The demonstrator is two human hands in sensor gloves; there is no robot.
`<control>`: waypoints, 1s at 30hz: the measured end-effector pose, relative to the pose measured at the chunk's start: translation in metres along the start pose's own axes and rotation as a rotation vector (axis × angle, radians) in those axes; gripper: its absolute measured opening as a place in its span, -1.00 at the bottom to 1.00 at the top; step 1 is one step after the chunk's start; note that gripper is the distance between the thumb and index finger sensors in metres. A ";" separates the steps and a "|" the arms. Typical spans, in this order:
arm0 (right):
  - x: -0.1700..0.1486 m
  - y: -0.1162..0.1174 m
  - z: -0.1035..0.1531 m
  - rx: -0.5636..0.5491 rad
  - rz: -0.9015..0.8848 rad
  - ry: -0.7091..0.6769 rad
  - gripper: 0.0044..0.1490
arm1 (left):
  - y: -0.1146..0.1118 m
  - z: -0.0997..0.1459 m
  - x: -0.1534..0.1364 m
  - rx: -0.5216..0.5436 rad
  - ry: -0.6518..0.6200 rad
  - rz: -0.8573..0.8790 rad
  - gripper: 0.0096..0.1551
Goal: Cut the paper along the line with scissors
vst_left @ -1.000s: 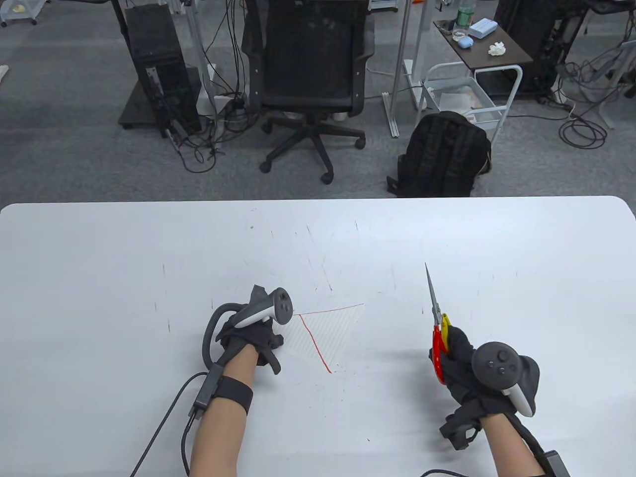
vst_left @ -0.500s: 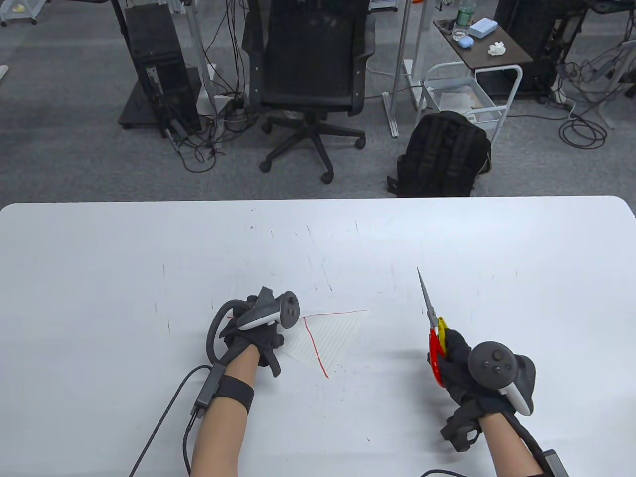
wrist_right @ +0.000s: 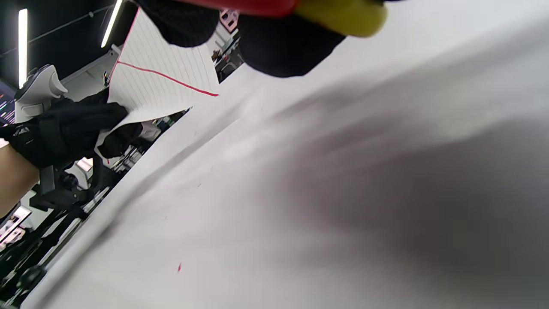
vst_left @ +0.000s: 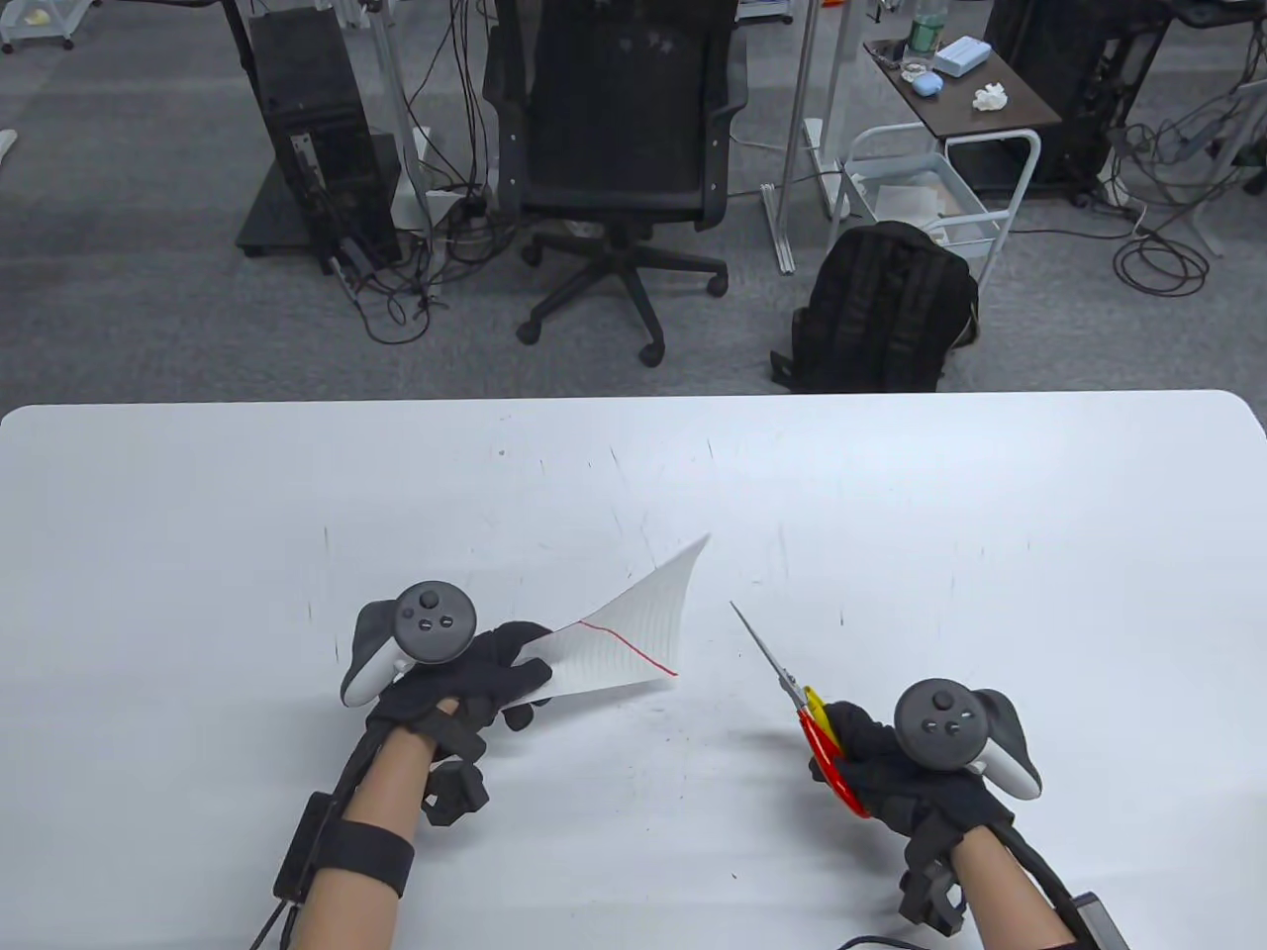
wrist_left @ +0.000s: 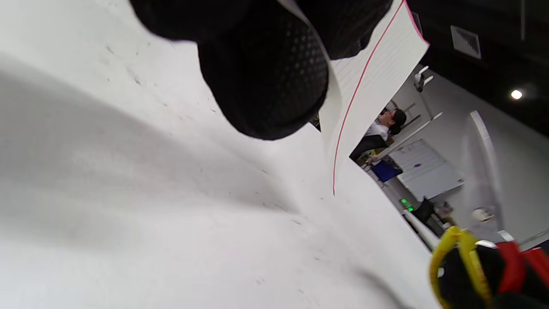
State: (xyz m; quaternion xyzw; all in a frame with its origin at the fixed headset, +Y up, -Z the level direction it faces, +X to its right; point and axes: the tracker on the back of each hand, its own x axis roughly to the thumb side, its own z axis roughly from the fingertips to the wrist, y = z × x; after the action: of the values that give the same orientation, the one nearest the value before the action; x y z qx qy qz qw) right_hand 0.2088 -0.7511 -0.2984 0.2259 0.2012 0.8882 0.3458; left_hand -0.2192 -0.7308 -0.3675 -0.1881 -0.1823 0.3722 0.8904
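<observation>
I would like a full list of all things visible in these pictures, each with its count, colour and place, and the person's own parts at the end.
white lined paper sheet with red line: one, white, held up above the table, near centre-left.
scissors with red and yellow handles: one, metal blades closed, pointing toward the paper.
white table: one, white, scuffed, foreground.
black office chair: one, on the floor beyond the table.
black backpack: one, on the floor, right of the chair.
left hand: black glove, pinches the paper's near-left corner.
right hand: black glove, grips the scissors.

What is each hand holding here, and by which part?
Left hand grips the lined paper by its left corner; right hand holds the scissors by the handles.
</observation>
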 end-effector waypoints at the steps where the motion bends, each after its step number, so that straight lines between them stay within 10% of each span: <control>1: 0.000 0.002 -0.001 0.052 -0.033 -0.024 -0.21 | -0.001 0.006 -0.002 0.018 -0.013 0.035 -0.58; 6: 0.004 0.021 -0.005 0.339 -0.113 -0.031 0.02 | -0.008 0.026 -0.021 0.081 -0.081 0.241 -0.58; 30: 0.005 0.024 -0.004 0.345 -0.060 -0.042 -0.01 | -0.017 0.039 -0.051 0.019 -0.092 0.374 -0.60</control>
State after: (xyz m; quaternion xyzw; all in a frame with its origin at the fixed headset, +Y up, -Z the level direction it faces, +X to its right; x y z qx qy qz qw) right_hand 0.1907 -0.7649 -0.2885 0.2942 0.3499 0.8249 0.3324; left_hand -0.2608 -0.7715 -0.3348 -0.1932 -0.1815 0.5410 0.7982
